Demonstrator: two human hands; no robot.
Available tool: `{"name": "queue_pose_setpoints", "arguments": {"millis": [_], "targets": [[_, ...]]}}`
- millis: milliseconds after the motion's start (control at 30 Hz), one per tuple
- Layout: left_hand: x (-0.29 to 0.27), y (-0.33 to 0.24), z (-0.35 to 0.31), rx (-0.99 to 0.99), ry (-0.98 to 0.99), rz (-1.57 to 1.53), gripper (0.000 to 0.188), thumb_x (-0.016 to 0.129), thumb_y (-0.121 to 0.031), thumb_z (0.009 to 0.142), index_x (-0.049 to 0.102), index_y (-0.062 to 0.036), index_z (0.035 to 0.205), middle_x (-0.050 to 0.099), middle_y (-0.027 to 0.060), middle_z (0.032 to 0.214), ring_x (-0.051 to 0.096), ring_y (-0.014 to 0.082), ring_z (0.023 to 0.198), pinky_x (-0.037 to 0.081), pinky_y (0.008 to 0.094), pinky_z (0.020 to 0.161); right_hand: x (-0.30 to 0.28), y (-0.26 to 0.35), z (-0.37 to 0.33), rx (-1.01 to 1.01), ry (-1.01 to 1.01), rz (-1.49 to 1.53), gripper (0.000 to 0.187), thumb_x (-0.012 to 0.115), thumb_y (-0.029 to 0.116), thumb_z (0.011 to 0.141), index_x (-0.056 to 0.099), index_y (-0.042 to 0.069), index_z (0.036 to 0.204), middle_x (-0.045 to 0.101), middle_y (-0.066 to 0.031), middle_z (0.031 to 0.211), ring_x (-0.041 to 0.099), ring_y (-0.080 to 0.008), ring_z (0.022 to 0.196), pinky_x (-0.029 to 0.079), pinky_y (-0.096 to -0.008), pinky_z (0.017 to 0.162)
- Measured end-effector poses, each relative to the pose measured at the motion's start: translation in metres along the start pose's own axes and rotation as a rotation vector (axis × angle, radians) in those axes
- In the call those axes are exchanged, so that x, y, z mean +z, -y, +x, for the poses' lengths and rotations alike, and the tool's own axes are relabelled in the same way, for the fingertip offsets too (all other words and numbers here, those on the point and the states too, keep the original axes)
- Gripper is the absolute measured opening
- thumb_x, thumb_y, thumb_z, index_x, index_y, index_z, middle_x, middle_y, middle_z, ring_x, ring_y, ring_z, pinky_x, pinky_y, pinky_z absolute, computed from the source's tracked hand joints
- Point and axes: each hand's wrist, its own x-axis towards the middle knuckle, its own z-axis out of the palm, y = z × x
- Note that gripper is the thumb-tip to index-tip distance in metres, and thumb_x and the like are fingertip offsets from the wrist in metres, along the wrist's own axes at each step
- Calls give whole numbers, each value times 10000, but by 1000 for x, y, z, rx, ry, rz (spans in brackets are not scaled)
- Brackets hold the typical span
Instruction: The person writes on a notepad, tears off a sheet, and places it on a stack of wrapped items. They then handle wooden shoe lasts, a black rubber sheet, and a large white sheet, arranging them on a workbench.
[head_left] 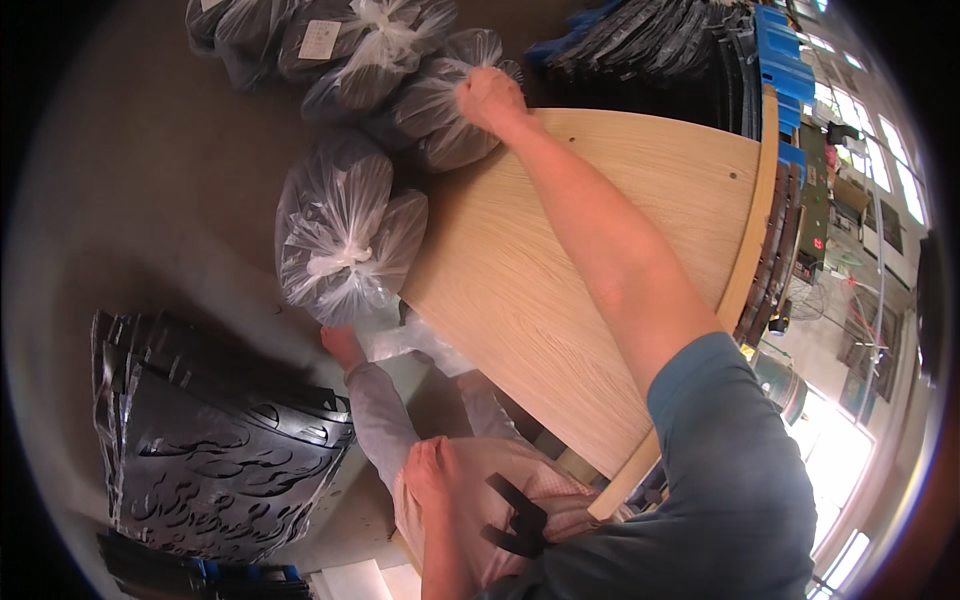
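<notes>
Gripping the gathered upper part of a clear, knotted plastic bag with dark contents, your right hand is closed, its fingers curled into the crinkled film. That bag sits at the far left corner of the counter, a broad, pale wood-grain board with a light edge strip, and your bare right forearm crosses above the board. Your left hand is low in the view, well apart from the bag, in front of a co-worker's pink garment; its fingers are partly bent, and you cannot tell from here whether it holds or touches anything.

Just beside your bag, to its upper left, is a second clear bag with dark contents and a white label. Nearer to you, beside the counter's left edge, stands a rounded clear bag with a twisted white top. A co-worker's hand, below a grey sleeve, is at the lower edge of that rounded bag, near some loose clear film.

To your left stands a stack of black, plastic-wrapped panels with curved cutouts. Beyond the counter, black layered pieces lie near blue plastic crates.
</notes>
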Motion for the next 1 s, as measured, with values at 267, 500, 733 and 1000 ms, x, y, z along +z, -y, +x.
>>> {"name": "queue_pose_setpoints", "arguments": {"millis": [267,500,733,1000], "targets": [[-3,-4,4,-6,-9,1,62,724,-80,941,666,-61,932,695,126,855,680,353,766,523,457,673,89,25,12,-43,-4,48,328,592,238,981,733,-31,1103,709,-272,1220,680,-412,1194,557,-449,1030],[-1,-10,9,-9,-31,-48,77,735,-36,917,660,-57,912,697,125,845,680,349,745,536,444,650,106,9,18,-50,-66,255,327,537,251,992,778,53,1090,756,-221,1123,704,-425,1099,538,-491,1020],[1,-8,8,-5,-50,-25,63,732,-47,925,671,-58,935,692,125,838,682,342,743,535,444,650,113,-8,33,-37,175,473,256,615,127,855,791,61,1029,787,-166,1022,741,-311,1040,560,-395,917],[4,-4,-1,7,-43,13,69,705,-114,975,683,-49,976,702,148,884,686,353,775,539,450,691,-23,23,23,-291,164,38,321,575,199,887,829,34,992,777,-218,1098,732,-422,1052,581,-480,959]]}}
